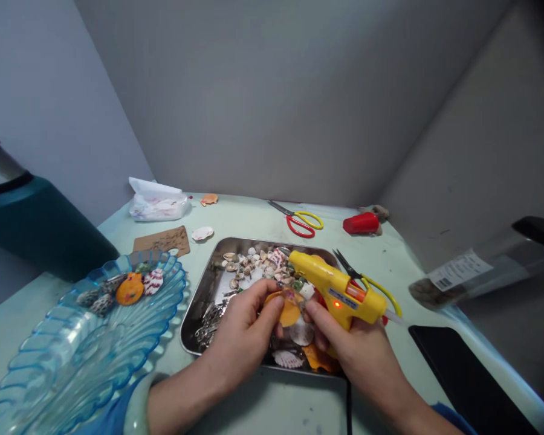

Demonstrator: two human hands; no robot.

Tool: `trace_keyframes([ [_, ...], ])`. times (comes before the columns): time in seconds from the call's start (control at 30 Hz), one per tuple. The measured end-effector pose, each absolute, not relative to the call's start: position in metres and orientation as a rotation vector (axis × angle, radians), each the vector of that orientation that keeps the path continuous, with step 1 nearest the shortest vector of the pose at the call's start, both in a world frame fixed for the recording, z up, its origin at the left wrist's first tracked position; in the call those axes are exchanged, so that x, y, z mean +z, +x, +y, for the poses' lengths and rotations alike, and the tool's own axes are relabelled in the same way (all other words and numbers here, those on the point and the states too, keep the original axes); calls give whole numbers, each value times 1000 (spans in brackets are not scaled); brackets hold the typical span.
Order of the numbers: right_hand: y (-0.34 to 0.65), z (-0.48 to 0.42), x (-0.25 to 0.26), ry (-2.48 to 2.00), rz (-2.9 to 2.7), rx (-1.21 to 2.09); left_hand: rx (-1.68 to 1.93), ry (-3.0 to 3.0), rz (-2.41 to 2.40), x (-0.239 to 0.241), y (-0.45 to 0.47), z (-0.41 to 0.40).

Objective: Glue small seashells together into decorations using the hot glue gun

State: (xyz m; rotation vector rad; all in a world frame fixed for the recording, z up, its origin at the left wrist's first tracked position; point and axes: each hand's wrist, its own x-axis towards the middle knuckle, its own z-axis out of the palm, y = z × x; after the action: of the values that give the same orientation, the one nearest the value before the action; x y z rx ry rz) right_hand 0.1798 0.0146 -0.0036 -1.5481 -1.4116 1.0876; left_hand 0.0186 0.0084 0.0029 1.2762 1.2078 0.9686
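Over a metal tray [194, 302], my left hand [242, 329] pinches an orange scallop shell [290, 313] between thumb and fingers. My right hand [358, 350] holds a yellow hot glue gun [321, 275], its orange light lit and its nozzle pointing left and away from me. The thumb and fingertips of that hand also reach the right side of the shell; a small whitish piece [307, 291] shows there. Small seashells [258, 263], safety pins [211, 323] and a striped white scallop shell [288, 359] lie in the tray.
At left stand a blue scalloped dish [86, 356] with decorated shells and a teal bottle [40, 223]. Behind the tray lie red-and-yellow scissors [299, 220], a red object [361, 223] and a plastic bag [158, 204]. A second pair [367, 281] and a black phone-like slab [462, 374] lie right.
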Motion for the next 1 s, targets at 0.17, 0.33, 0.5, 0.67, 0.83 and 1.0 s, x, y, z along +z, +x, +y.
trace_keyframes([
  [0.17, 180, 15, -5, -1444, -1393, 1194, 969, 1379, 1250, 3, 18, 8],
  [0.33, 180, 15, -8, -1437, -1354, 1253, 967, 1476, 1305, 5, 18, 6],
  [0.5, 179, 16, -7, -1396, -1321, 1290, 983, 1521, 1331, 3, 18, 6],
  [0.67, 178, 16, -7, -1388, -1316, 1297, 974, 1508, 1335, 3, 18, 8],
  [0.83, 177, 15, -7, -1431, -1302, 1258, 978, 1515, 1335, 3, 18, 8],
  [1.0, 177, 17, -5, -1458, -1350, 1215, 956, 1513, 1350, 1, 18, 7],
])
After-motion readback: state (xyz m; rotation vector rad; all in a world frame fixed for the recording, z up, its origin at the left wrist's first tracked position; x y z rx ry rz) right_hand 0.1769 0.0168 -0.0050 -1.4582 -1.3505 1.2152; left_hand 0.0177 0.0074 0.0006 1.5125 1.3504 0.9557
